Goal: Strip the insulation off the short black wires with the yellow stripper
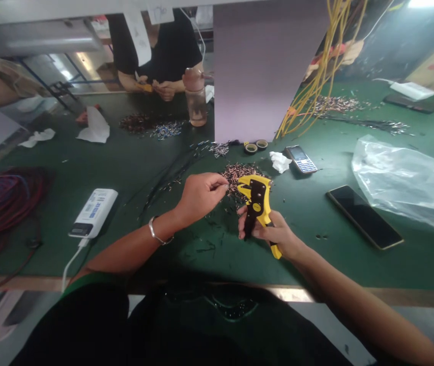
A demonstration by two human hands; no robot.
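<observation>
Gripping the yellow stripper (257,199), pointing forward, in the right hand (278,233), just right of the left hand (203,197), pinched perhaps around something tiny.

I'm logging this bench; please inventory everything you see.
Hand tool: 1, yellow, black, right hand
Clippings: uncounted, mostly coppery, centre and beyond
Wire strands: many, black, left of centre
Tape rolls: 2, dark, centre
Tissues: several, white, scattered
Keypad phone: 1, dark, right
Smartphone: 1, black, nearer right
Plastic bag: 1, clear, right
Cabled devices: 2, white, left; upper right
Cable coil: 1, mostly red, left
Hanging wires: many, yellow, upper right
Bottle: 1, pinkish lid, far side
Divider: 1, mauve, top centre
Bench: 1, green, below
Other people: 2, one in black, far side
Left hand: 1, bare, left of tool
Right hand: 1, bare, around tool
</observation>
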